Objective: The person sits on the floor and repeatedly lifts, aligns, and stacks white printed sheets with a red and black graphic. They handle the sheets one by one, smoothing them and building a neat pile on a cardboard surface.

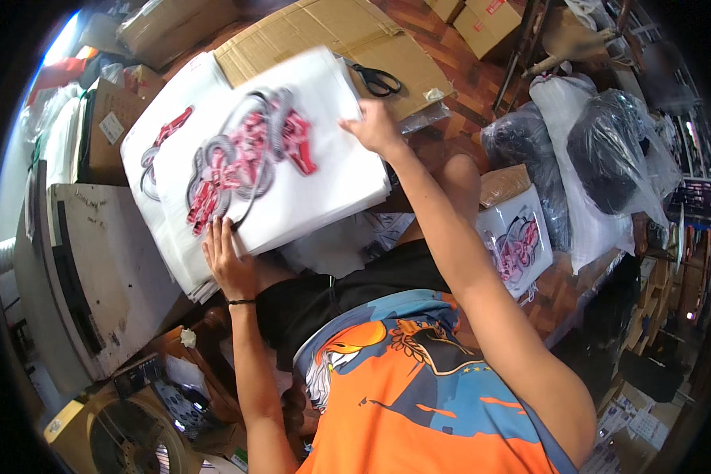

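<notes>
A white sheet (pixel 332 150) with a red, grey and black printed design lies on a stack of similar sheets, slightly blurred by motion. At its right edge my right hand (pixel 375 128) is closed, thumb on top, other fingers partly hidden. My left hand (pixel 227 257) rests at the sheet's lower left edge, fingers stretched out flat near the print. Another printed white sheet (pixel 138 138) shows from under it on the left. Beyond my right hand, black-handled scissors (pixel 378 80) lie on flat brown cardboard (pixel 308 35).
A sheet with a similar print (pixel 521 229) is down on the right. Plastic-wrapped bundles (pixel 608 146) stand past it. On the left are a worn white panel (pixel 110 268) and a cardboard box (pixel 114 126); a round fan (pixel 134 434) sits at lower left.
</notes>
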### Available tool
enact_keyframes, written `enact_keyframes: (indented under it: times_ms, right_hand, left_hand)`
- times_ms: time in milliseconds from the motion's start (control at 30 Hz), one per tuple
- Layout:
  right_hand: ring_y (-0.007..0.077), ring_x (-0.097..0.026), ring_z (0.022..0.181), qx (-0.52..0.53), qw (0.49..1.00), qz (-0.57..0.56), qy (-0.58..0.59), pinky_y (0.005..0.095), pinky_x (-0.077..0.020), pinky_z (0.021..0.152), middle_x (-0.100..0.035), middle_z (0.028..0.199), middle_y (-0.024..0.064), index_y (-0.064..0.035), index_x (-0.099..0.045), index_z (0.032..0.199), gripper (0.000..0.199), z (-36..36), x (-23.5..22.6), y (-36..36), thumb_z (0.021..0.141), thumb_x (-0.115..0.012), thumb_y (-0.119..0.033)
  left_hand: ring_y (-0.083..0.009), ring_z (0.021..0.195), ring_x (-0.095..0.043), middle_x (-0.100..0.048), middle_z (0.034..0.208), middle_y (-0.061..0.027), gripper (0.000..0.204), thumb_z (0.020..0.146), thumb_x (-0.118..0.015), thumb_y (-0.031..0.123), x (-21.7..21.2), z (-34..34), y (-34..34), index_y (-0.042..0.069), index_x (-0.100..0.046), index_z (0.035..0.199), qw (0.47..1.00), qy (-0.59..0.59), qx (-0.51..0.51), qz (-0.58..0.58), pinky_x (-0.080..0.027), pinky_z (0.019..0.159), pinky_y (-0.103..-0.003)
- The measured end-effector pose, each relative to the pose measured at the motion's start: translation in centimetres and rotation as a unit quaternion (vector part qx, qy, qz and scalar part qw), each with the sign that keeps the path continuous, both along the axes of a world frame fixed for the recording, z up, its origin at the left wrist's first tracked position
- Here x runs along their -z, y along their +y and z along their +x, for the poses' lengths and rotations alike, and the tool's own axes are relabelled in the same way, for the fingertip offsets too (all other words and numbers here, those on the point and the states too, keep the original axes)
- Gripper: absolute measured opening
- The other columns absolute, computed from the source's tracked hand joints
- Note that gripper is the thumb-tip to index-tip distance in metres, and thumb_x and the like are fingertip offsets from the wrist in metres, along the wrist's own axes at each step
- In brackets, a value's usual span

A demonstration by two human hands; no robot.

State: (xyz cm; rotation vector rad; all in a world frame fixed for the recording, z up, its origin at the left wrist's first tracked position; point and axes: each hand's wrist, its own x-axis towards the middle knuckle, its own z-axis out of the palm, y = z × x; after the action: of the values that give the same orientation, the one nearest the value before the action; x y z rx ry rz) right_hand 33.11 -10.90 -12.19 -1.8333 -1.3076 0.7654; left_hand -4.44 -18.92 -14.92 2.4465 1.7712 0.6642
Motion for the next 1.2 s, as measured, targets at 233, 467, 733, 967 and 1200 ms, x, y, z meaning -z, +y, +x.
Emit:
enact_keyframes:
  times_ms: [233,467,733,967,1200]
  right_hand:
    - [0.0383,-0.069,0.078,0.045,0.997,-0.028,-0.060,0.0453,-0.0521,0.070,-0.070,0.081,0.0235,0.0004,-0.068,0.082,0.032,0.5,3.7,0.4,0.073,-0.086,-0.025]
    - [0.0374,-0.063,0.095,0.110,0.959,0.074,-0.252,0.0454,-0.0505,0.082,-0.065,0.102,0.0188,-0.0037,-0.052,0.113,0.060,-0.7,2.5,-5.6,0.072,-0.088,-0.029]
    - [0.0260,-0.067,0.073,0.208,0.972,0.020,0.103,0.0387,-0.0518,0.072,-0.069,0.076,0.0125,0.0009,-0.058,0.108,0.054,-0.7,4.5,-7.6,0.073,-0.087,-0.030]
    - [0.0173,-0.070,0.071,-0.015,0.908,-0.213,0.360,0.0319,-0.0540,0.054,-0.071,0.085,0.0146,0.0110,-0.064,0.105,0.058,4.3,4.0,-1.8,0.079,-0.084,-0.036]
    - [0.0214,-0.070,0.084,-0.132,0.891,-0.117,0.417,0.0357,-0.0587,0.071,-0.070,0.101,0.0146,0.0085,-0.062,0.118,0.042,1.4,-0.9,1.2,0.085,-0.074,-0.014]
  left_hand:
    - [-0.0316,0.147,-0.036,-0.042,0.157,-0.0110,0.063,0.085,-0.051,-0.002,0.7,-1.6,0.3,0.011,-0.051,0.147,0.997,0.055,0.038,-0.032,-0.026,0.119,-0.054]
    - [-0.0417,0.150,-0.021,-0.029,0.161,-0.0217,0.078,0.085,-0.072,0.046,-2.8,-6.1,1.2,0.011,-0.046,0.149,0.990,0.026,0.083,-0.109,-0.017,0.122,-0.051]
    - [-0.0439,0.118,-0.050,-0.051,0.130,-0.0259,0.073,0.086,-0.073,0.048,-0.8,-9.1,5.7,-0.005,-0.055,0.134,0.962,0.065,-0.229,-0.137,-0.041,0.104,-0.049]
    - [-0.0433,0.112,-0.053,-0.054,0.119,-0.0230,0.077,0.080,-0.076,0.054,-0.8,-7.0,6.9,-0.003,-0.057,0.128,0.949,0.092,-0.269,-0.139,-0.044,0.099,-0.049]
    - [-0.0359,0.110,-0.057,-0.059,0.116,-0.0201,0.063,0.088,-0.065,0.053,-1.6,2.0,-3.6,-0.001,-0.061,0.119,0.813,-0.474,-0.065,-0.331,-0.048,0.093,-0.047]
